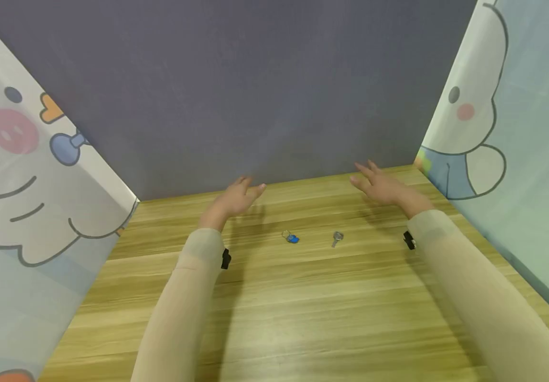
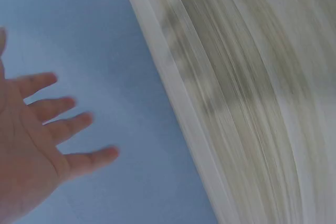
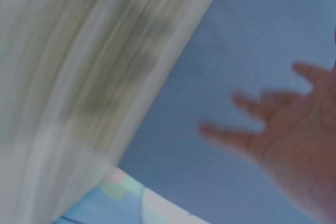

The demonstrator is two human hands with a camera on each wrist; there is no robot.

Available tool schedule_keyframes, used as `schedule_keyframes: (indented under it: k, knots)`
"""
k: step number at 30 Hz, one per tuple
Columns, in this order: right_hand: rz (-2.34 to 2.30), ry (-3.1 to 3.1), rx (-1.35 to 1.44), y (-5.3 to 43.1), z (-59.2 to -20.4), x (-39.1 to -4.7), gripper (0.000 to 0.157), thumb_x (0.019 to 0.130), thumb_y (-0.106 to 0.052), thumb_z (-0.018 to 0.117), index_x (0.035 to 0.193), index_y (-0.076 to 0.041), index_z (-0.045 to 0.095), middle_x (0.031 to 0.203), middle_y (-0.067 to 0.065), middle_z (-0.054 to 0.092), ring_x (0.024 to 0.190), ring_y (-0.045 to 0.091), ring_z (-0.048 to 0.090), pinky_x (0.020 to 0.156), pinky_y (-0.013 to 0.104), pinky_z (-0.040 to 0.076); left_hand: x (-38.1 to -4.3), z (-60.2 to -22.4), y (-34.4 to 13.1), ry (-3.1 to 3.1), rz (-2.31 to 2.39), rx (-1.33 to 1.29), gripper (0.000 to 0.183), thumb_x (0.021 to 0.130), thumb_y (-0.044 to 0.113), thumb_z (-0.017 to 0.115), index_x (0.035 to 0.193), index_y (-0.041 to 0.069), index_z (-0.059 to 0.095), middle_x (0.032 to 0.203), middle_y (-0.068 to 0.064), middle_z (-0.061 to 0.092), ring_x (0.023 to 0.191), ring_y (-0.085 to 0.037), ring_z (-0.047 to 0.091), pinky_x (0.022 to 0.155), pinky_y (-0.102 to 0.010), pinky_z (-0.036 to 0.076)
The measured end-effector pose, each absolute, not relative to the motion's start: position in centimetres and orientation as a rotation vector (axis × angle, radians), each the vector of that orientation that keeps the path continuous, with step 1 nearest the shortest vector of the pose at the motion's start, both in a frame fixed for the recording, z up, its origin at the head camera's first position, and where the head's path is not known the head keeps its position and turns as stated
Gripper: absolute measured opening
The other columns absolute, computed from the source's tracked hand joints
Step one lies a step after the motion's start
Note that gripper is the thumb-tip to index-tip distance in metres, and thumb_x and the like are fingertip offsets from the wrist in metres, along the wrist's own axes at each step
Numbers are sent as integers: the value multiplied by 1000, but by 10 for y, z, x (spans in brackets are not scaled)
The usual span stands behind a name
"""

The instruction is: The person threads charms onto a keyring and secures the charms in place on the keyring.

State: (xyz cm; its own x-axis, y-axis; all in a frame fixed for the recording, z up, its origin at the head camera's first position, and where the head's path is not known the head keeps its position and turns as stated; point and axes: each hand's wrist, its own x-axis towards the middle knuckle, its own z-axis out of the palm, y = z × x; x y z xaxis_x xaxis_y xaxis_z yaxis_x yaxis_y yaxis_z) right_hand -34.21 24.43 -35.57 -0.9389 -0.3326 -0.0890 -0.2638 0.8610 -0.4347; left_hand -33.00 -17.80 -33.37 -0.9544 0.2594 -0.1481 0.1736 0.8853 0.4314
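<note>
A key ring with a blue fob point(image 1: 292, 239) lies near the middle of the wooden table point(image 1: 284, 313). To its right lies a small silver key point(image 1: 337, 239), apart from it. My left hand point(image 1: 237, 198) hovers over the table's far part, beyond and left of the blue fob, holding nothing. In the left wrist view its fingers point(image 2: 86, 159) are spread and extended. Beyond and right of the key, my right hand point(image 1: 380, 185) is raised with nothing in it. Its fingers point(image 3: 231, 136) are spread and slightly blurred in the right wrist view.
A dark grey panel point(image 1: 274, 95) stands along the table's far edge. Cartoon-printed curtains hang on the left point(image 1: 59, 212) and right point(image 1: 532, 175). Each sleeved wrist carries a small black device, on the left point(image 1: 226, 259) and the right point(image 1: 409, 240).
</note>
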Motion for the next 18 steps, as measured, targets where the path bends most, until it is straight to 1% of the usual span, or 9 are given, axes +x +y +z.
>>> schedule_keyframes:
  k: [2,3,5,6,8,11,14,16,18]
  knots:
    - [-643,2831,-614,239,-356,-338,79,113,-57,38,171,-7,17,173,36,15,150,63,35,119,77,30,-326,-335,-175,2827,639,378,83,108,70,38,169,14,29,175,-17,30,162,-41,29,128,-65,29]
    - [-639,2812,-675,236,-357,-336,75,113,-52,44,169,-5,25,169,36,28,143,60,46,117,74,37,-325,-335,-173,2822,633,408,78,108,66,43,165,13,38,168,-18,41,156,-40,39,125,-63,35]
    - [-640,2753,-765,229,-358,-328,65,112,-44,53,162,-4,40,157,32,49,130,51,62,111,65,49,-321,-338,-169,2808,621,470,66,109,59,50,154,11,54,151,-16,60,140,-37,57,115,-58,47]
    - [-650,2705,-798,226,-359,-325,60,111,-40,56,159,-5,46,150,30,56,124,46,67,105,60,54,-319,-339,-167,2799,618,505,59,109,56,54,147,11,61,142,-15,65,130,-35,63,109,-55,52]
    - [-694,2599,-838,220,-363,-318,50,110,-34,60,151,-6,53,138,24,65,115,38,71,97,51,58,-316,-344,-163,2774,627,561,46,108,47,60,134,10,69,129,-12,70,116,-31,68,101,-50,56]
    - [-753,2454,-881,212,-369,-310,39,109,-27,64,141,-5,58,123,15,68,100,28,71,84,39,58,-313,-353,-158,2729,629,638,32,106,38,66,121,11,74,118,-10,73,104,-25,69,94,-45,57]
    - [-784,2374,-900,207,-377,-305,29,108,-20,65,132,-4,61,107,11,66,85,25,67,75,32,55,-311,-362,-153,2685,613,684,26,105,32,69,116,10,75,114,-10,74,103,-23,69,93,-42,57]
    - [-771,2350,-903,204,-381,-302,23,107,-16,66,126,-4,62,100,8,63,80,21,63,70,30,52,-311,-368,-149,2659,603,696,23,104,31,70,115,10,75,112,-8,74,102,-22,68,91,-39,57]
    - [-760,2324,-886,202,-384,-301,18,107,-14,66,121,-5,63,94,7,62,76,19,59,68,29,50,-311,-373,-147,2612,622,693,21,105,28,69,114,10,74,110,-9,74,97,-26,69,85,-38,57]
